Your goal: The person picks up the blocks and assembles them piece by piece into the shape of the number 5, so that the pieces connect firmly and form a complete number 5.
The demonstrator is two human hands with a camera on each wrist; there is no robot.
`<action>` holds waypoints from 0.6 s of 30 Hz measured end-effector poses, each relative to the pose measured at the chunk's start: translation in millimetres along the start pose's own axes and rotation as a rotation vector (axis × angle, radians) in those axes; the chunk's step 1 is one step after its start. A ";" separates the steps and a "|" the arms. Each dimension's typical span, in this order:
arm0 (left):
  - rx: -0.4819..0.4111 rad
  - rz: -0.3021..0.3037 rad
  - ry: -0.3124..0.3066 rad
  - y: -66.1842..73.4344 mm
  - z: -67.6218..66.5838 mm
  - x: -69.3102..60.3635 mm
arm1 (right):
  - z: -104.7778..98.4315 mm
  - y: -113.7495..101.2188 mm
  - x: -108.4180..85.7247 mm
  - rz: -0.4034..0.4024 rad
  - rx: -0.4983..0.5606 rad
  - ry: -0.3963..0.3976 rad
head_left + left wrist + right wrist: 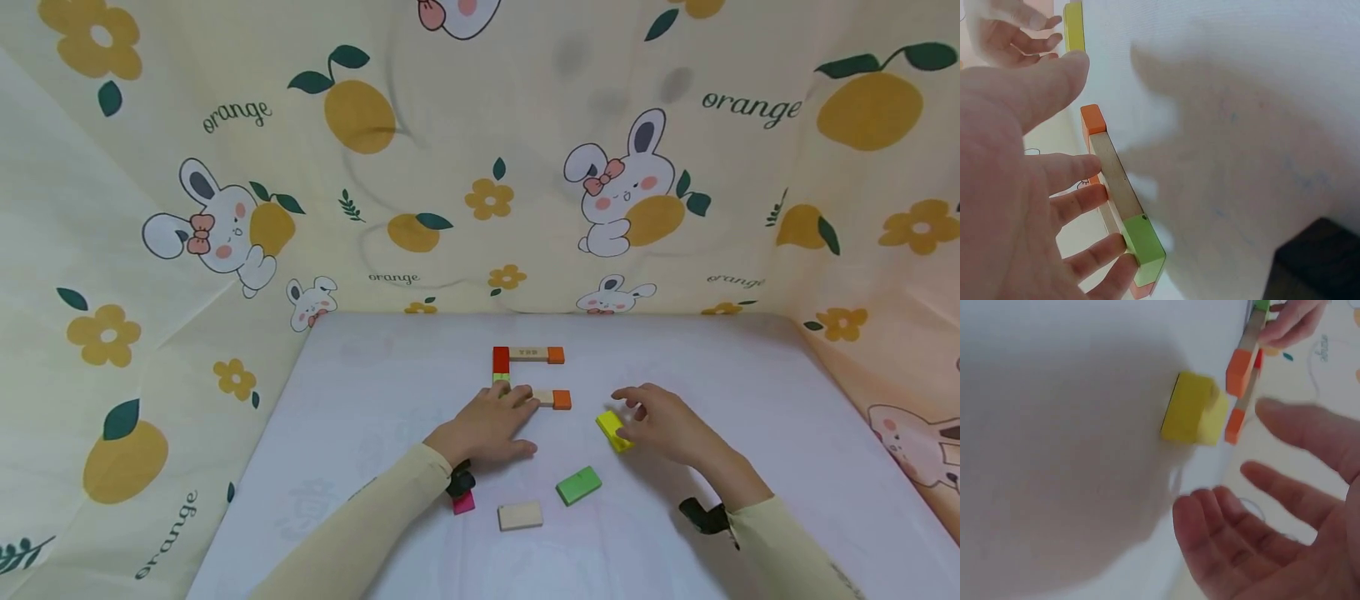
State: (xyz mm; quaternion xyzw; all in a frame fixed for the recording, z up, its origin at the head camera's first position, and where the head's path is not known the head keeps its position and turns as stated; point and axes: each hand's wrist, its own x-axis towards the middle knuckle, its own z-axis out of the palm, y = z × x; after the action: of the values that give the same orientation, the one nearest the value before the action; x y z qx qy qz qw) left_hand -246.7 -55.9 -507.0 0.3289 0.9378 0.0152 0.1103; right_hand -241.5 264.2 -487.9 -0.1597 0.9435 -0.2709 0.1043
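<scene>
My left hand reaches over the near side of a block outline, fingers spread. In the left wrist view its fingertips touch a light green block and a plain wooden block, with an orange block at the end. A red block, a printed wooden block and another orange block form the far side. Close to a yellow block is my right hand. The right wrist view shows its loosely bent fingers apart from that yellow block.
Nearer the front of the white table lie a green block, a plain wooden block and a pink block, partly covered by the left wrist. A printed cloth stands behind and along the sides.
</scene>
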 end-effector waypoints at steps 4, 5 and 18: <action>0.005 0.000 0.004 -0.2 1.4 0.5 | 1.2 8.3 -3.1 -0.019 0.022 -0.048; 0.007 0.002 0.005 -0.2 1.4 0.5 | 1.7 10.0 -3.6 -0.022 0.026 -0.064; -0.003 -0.002 0.002 1.6 -1.4 -0.9 | 16.6 15.0 -4.7 -0.027 -0.038 -0.031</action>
State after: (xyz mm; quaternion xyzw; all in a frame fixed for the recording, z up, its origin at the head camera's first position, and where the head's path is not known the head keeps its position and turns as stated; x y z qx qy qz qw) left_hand -245.4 -55.2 -505.3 0.3278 0.9382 0.0168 0.1097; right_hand -236.1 270.0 -509.4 -0.1787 0.9445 -0.2519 0.1122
